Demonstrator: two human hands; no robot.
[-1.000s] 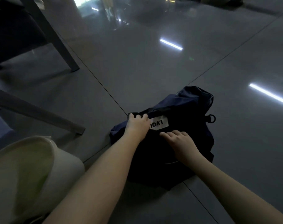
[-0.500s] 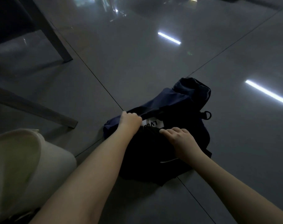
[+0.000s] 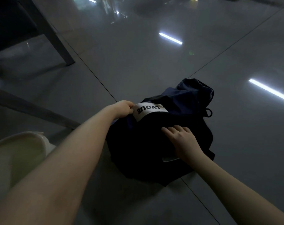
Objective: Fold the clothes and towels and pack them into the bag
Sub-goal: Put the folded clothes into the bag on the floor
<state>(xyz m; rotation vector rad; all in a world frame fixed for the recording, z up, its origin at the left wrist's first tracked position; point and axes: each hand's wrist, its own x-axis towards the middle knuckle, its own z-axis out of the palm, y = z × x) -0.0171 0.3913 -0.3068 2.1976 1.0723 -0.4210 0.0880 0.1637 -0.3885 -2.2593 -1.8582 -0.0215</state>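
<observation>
A dark navy bag [image 3: 185, 101] lies slumped on the grey tiled floor, its mouth toward me. A white label [image 3: 148, 111] with black letters shows on the near rim. My left hand [image 3: 122, 108] grips the bag's left rim beside that label, fingers curled round the fabric. My right hand [image 3: 181, 140] rests flat on black cloth [image 3: 138, 151] that lies in the bag's opening, fingers straight and pointing left. What is deeper inside the bag is hidden in the dark.
A pale plastic basket [image 3: 19, 151] stands at my lower left. Grey furniture legs [image 3: 57, 41] and a slanted bar [image 3: 32, 109] cross the left side. Glossy floor tiles with lamp reflections [image 3: 170, 38] stretch beyond and to the right of the bag.
My left hand has pulled the bag's rim up and left, so the whole white label now shows. My right hand has gone from pinching the edge to lying flat on the black cloth.
</observation>
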